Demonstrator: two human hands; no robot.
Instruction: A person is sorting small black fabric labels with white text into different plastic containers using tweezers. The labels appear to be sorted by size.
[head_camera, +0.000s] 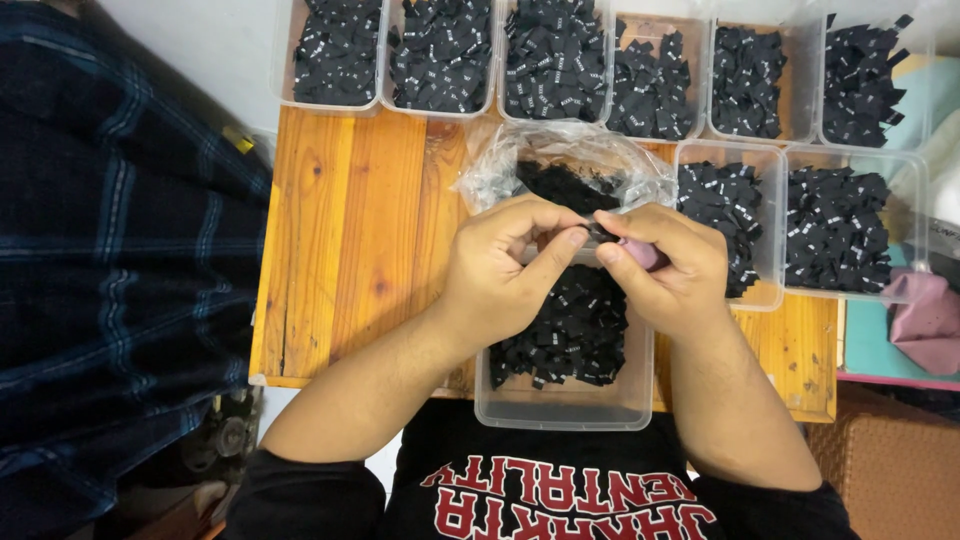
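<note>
Nearest the body, a clear tub (563, 405) is sitting at the table's front edge, half full of small black labels (572, 330), its near end overhanging the wooden table (350, 220).

Just above it both hands are meeting. The left hand (495, 270) is pinching one black label (597, 233) between thumb and forefinger; the right hand (665, 265) is closing around a small pink tool (643, 252), its tip touching that same label. What kind of tool it is cannot be told.

Judgement: keeping the pinch close to the tool's tip and working directly over the tub is steadying the label and letting pieces fall in.

Behind the hands, a crumpled clear bag (560, 160) is holding more black pieces. Two tubs on the right (775, 215) are crowding that side; a row of tubs (600, 60) is lining the far edge. Open board is lying only to the left. A person in dark plaid (110, 250) is standing just beyond it.
</note>
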